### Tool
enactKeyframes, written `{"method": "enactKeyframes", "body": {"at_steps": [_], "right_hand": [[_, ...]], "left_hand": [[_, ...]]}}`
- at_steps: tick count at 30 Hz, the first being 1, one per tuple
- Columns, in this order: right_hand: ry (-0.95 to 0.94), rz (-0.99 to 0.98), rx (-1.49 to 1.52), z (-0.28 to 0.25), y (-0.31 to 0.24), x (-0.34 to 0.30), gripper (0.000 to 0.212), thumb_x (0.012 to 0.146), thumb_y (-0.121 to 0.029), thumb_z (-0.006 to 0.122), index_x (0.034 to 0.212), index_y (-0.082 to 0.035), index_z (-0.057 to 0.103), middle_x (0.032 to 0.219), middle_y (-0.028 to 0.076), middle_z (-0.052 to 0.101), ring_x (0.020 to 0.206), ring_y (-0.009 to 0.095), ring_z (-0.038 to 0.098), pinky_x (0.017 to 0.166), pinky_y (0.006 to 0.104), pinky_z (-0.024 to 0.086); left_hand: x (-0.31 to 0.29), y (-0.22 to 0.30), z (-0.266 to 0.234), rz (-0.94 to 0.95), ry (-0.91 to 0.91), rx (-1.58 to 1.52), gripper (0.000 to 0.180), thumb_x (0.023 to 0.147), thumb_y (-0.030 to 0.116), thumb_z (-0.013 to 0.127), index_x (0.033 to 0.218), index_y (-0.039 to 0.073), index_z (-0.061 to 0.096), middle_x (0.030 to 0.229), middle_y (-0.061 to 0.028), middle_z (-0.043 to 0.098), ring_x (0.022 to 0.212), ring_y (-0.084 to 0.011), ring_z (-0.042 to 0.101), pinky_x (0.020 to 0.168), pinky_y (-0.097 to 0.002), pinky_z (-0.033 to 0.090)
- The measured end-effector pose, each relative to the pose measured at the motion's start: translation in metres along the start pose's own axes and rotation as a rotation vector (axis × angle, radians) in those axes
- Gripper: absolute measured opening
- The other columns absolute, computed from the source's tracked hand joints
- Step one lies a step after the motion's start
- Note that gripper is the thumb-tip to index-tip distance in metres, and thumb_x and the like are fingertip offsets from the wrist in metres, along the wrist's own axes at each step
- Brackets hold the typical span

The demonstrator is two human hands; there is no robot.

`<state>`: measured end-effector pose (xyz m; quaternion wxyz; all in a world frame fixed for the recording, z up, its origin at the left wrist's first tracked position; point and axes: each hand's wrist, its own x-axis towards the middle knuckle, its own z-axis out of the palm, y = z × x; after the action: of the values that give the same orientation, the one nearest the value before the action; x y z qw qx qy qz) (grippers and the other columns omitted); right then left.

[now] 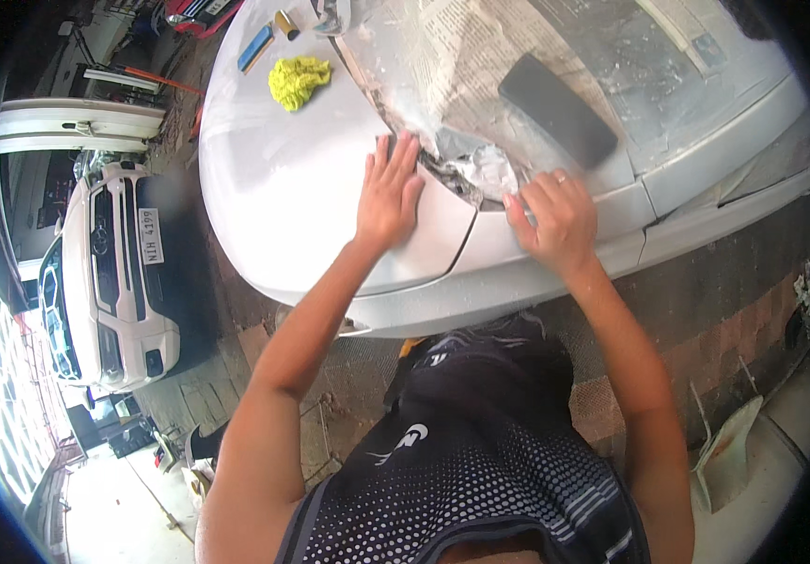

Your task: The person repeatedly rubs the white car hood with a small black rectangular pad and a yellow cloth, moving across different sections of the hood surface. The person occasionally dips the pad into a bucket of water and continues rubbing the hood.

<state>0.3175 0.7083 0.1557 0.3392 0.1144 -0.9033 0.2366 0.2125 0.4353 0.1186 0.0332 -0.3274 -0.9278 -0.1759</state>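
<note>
My left hand [391, 193] lies flat on a pale silver-white car panel [292, 179], fingers stretched out, its tips close to the edge of a gap. Over at the right, my right hand [557, 221] rests at the panel's edge with its fingers curled in and the thumb beside them; whatever they may grip is hidden. Crumpled whitish masking sheet [491, 172] bulges from the gap between the two hands. Newspaper [461, 56] covers the glass beyond. On it lies a dark grey rounded slab [557, 111], just past my right hand.
A crumpled yellow cloth [298, 82], a blue block [256, 47] and a small brass-coloured cylinder [286, 25] sit on the panel's far left. A white vehicle [118, 273] is parked at left, and part of a red one [200, 13] shows behind. Tiled floor [706, 310] runs below the bumper.
</note>
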Motion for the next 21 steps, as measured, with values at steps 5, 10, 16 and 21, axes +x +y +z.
{"method": "enactKeyframes", "body": {"at_steps": [5,10,16,21], "right_hand": [[0.010,-0.020,0.025,0.002,-0.009,0.001,0.025,0.084,-0.023,0.074,0.070,-0.009,0.058,0.072,0.007,0.053,0.071,0.027,0.055,0.062,0.0400,0.042],[0.025,-0.019,0.012,0.004,-0.005,0.006,0.023,0.084,-0.021,0.073,0.072,-0.008,0.058,0.073,0.007,0.054,0.071,0.028,0.055,0.062,0.0405,0.042],[-0.010,-0.020,-0.001,0.002,-0.003,-0.003,0.022,0.085,-0.020,0.073,0.073,-0.008,0.058,0.073,0.008,0.054,0.071,0.028,0.056,0.062,0.0403,0.042],[-0.026,-0.046,0.006,-0.003,-0.011,-0.002,0.022,0.084,-0.018,0.074,0.072,-0.008,0.058,0.073,0.008,0.054,0.071,0.028,0.056,0.062,0.0403,0.042]], "left_hand": [[0.043,-0.070,-0.027,-0.349,0.118,0.083,0.053,0.110,0.026,0.032,0.157,0.005,0.034,0.166,-0.0132,0.031,0.154,-0.0406,0.022,0.125,-0.0547,0.017],[0.037,-0.070,-0.018,-0.244,0.098,0.071,0.055,0.110,0.033,0.033,0.159,0.008,0.033,0.167,-0.0129,0.027,0.154,-0.0397,0.021,0.125,-0.0542,0.017],[0.022,-0.033,0.003,-0.082,0.021,0.101,0.057,0.110,0.033,0.036,0.161,0.010,0.029,0.169,-0.0118,0.025,0.156,-0.0361,0.018,0.127,-0.0524,0.013],[-0.048,-0.180,-0.036,-0.731,0.284,-0.183,0.055,0.110,0.034,0.036,0.159,0.010,0.034,0.165,-0.0147,0.033,0.154,-0.0342,0.023,0.126,-0.0486,0.015]]}}
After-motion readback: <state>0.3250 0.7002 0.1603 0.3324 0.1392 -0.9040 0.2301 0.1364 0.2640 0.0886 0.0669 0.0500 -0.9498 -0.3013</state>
